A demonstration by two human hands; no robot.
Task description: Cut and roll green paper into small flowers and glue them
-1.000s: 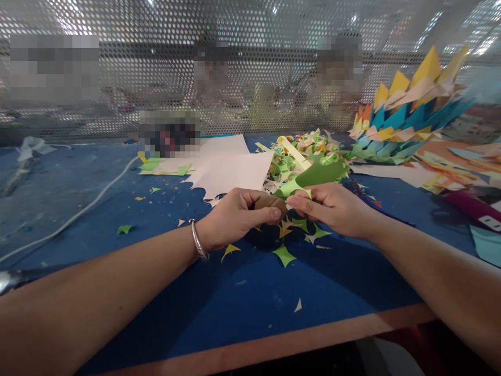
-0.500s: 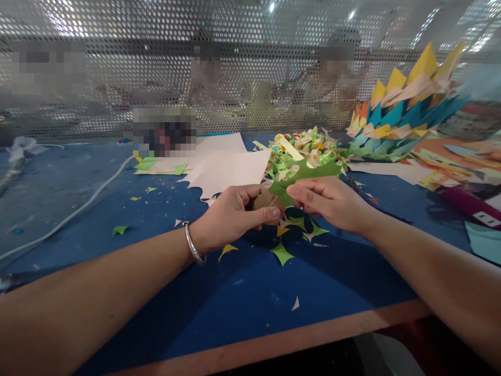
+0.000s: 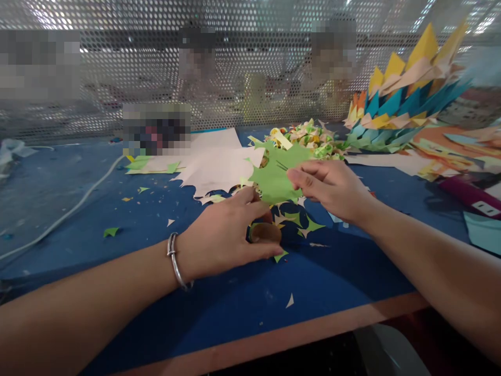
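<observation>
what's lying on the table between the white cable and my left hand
Head view: bare blue table with small paper scraps, including a green scrap, between white cable and left hand.

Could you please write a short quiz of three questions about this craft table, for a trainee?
1. True or false: the right hand pinches the green paper cutout.
2. Which thing does the left hand rest its fingertips on? A) the brown tape roll B) the white cable C) the white paper sheet
3. Fill in: on the left wrist there is a silver ____.

Key: 1 true. 2 A. 3 bracelet.
</observation>
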